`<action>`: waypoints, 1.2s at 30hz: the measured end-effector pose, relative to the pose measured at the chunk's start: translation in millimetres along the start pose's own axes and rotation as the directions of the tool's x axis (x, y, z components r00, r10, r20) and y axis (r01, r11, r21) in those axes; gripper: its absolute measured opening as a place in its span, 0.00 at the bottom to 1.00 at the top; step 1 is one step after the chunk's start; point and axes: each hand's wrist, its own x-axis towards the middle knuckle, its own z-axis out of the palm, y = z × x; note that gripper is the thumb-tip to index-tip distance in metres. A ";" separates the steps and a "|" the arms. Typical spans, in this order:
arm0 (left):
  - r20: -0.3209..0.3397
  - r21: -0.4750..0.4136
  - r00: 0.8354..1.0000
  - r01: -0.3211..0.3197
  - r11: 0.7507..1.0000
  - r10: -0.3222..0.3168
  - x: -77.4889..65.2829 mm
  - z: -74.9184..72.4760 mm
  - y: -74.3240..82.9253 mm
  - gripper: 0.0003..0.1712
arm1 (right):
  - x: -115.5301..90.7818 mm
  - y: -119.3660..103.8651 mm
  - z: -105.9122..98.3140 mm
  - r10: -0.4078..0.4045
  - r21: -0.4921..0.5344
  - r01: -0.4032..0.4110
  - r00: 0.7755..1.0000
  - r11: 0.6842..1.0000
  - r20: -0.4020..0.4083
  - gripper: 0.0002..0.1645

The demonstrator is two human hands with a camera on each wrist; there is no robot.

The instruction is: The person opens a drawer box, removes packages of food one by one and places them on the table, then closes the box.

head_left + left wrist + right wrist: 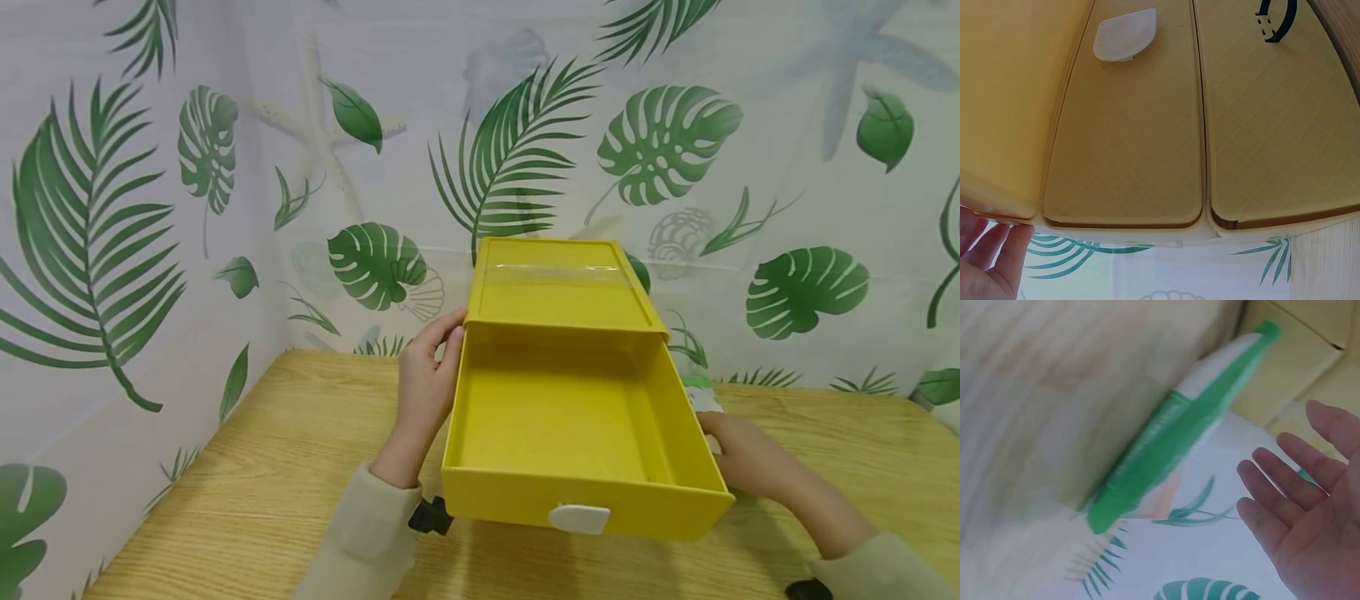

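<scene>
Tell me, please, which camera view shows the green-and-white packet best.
The right wrist view: the packet appears largely unobstructed there, though somewhat blurred. The head view shows only a small part beside the yellow drawer; the left wrist view does not show it.

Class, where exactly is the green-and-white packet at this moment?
In the head view, the green-and-white packet shows only partly, right of the yellow drawer unit and just beyond the right hand.

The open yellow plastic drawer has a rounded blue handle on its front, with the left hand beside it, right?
No: the rounded handle is white, not blue, as the head view shows. The yellow plastic drawer is open, with the left hand beside it.
</scene>
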 end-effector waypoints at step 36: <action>0.006 -0.004 1.000 0.011 1.000 -0.011 -0.5 0.5 0.4 0.15 | -25.7 -92.1 -30.6 -0.149 -0.156 0.058 0.731 0.986 -0.666 0.16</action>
